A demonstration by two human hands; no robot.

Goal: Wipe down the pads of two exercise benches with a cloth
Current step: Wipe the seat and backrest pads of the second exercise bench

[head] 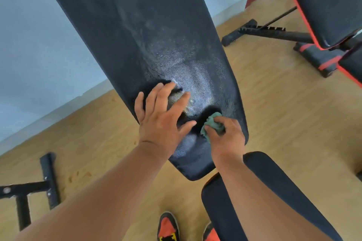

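From the head view, the left hand [160, 115] lies flat with fingers spread on the black back pad [148, 31]. Just beside it, the right hand [225, 137] squeezes a green cloth [210, 123] against the pad. The seat pad [274, 191] sits under the right arm.

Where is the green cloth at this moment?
In the head view, the green cloth is bunched in the right hand, on the lower part of the black back pad, right of the left hand.
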